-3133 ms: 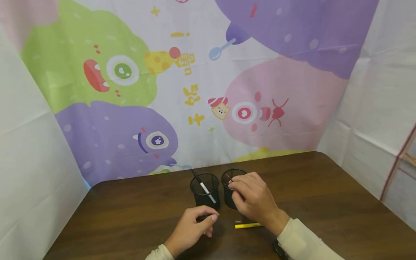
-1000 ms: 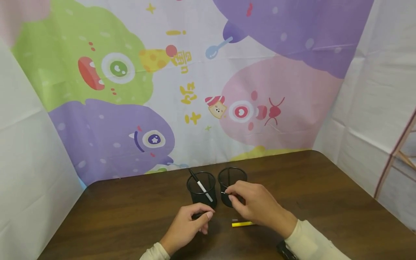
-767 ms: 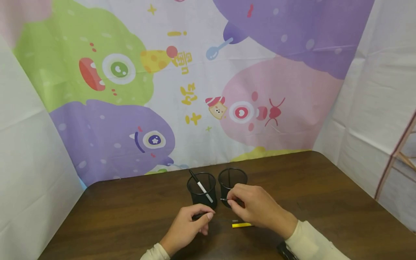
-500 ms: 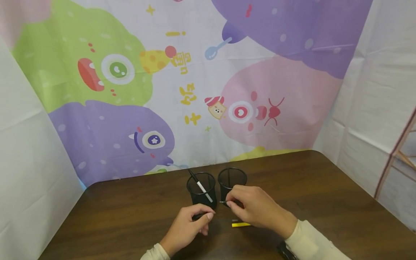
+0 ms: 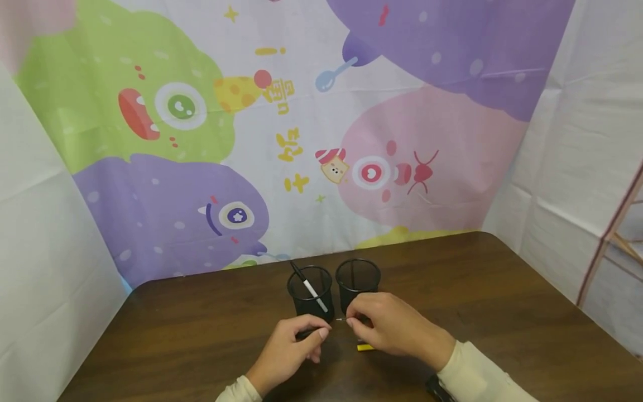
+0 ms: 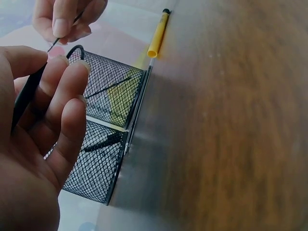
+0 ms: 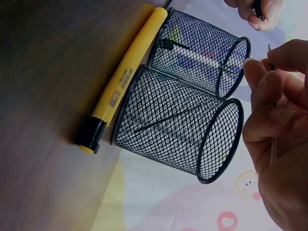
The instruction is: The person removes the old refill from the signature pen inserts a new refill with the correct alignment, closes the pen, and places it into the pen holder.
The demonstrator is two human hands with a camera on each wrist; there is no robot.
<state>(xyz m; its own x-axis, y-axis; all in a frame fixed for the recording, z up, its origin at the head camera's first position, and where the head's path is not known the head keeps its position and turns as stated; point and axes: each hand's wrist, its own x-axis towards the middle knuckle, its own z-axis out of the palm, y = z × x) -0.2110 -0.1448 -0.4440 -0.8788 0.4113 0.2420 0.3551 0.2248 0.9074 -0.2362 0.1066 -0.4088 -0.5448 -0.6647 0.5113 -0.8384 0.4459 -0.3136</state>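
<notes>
My left hand (image 5: 288,347) grips a slim black pen barrel (image 6: 28,94), its hollow end showing in the right wrist view. My right hand (image 5: 397,329) pinches a thin pen refill (image 7: 274,147) between thumb and fingertips. The refill's fine tip points toward the barrel's end, with a small gap between them in the right wrist view. Just beyond the hands stand two black mesh pen cups. A white marker (image 5: 312,290) with a black end leans in the left cup (image 5: 305,308). The right cup (image 7: 178,127) is partly hidden behind my right hand in the head view.
A yellow pen barrel (image 7: 130,72) with a black clip end lies on the brown table (image 5: 201,329) before the cups, mostly covered by my right hand in the head view. A cartoon-printed cloth (image 5: 306,223) hangs behind the table; white cloth (image 5: 35,251) borders the sides.
From near the right cup's rim, my right hand has come down and slightly left, bringing the refill closer to the left hand. The left hand has barely moved.
</notes>
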